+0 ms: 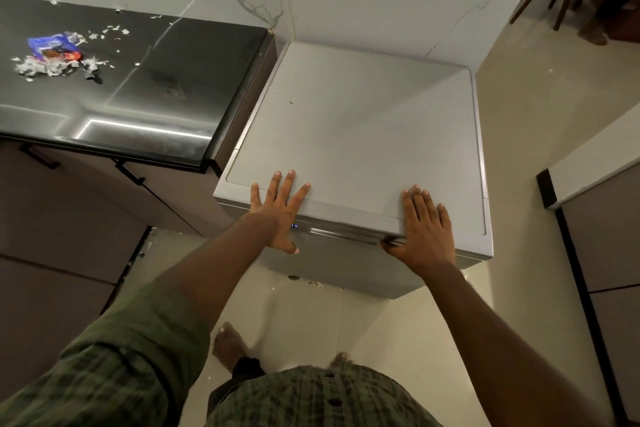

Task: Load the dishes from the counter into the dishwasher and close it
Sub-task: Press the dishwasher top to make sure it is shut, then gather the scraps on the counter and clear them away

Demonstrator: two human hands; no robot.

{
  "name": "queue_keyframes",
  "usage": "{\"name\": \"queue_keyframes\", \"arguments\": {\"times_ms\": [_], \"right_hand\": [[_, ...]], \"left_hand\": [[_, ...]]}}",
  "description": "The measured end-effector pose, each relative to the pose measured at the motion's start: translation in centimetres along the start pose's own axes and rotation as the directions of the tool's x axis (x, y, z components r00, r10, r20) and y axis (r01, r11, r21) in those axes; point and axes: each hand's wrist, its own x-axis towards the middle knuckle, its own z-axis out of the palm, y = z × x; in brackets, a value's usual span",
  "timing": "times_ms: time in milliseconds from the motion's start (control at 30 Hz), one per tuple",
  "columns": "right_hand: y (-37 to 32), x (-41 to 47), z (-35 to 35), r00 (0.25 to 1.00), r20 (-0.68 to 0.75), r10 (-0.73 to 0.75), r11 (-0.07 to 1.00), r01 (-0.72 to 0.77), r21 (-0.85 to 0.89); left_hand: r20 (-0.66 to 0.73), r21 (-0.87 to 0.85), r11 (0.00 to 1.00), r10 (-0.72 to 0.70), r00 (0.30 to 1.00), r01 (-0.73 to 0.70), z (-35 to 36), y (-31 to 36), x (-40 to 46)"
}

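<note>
Now we stand close against the dishwasher (356,135), a white freestanding unit whose door appears shut, and we take it as our landmark. Our left hand (277,215) lies flat on its near top edge, fingers spread apart and gripping nothing, the thumb hanging down over the front beside the small lit display (294,226). Our right hand (427,229) lies flat on the same edge toward the right corner, fingers together and extended, its thumb touching the end of the metal handle bar (346,235). We judge both palms press here to seat the door fully, so the closing step looks nearly finished. Left of the dishwasher, the dark counter (166,87) touches its side and carries no dishes, only a torn wrapper (55,50) and paper scraps well apart from us.
</note>
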Motion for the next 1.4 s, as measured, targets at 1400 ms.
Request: {"name": "queue_keyframes", "arguments": {"times_ms": [1400], "right_hand": [[-53.8, 19.4, -6.2, 0.975, 0.147, -0.167, 0.963, 0.129, 0.238]], "left_hand": [[-0.397, -0.637, 0.771, -0.323, 0.859, -0.004, 4.2, -41.1, -7.5]]}}
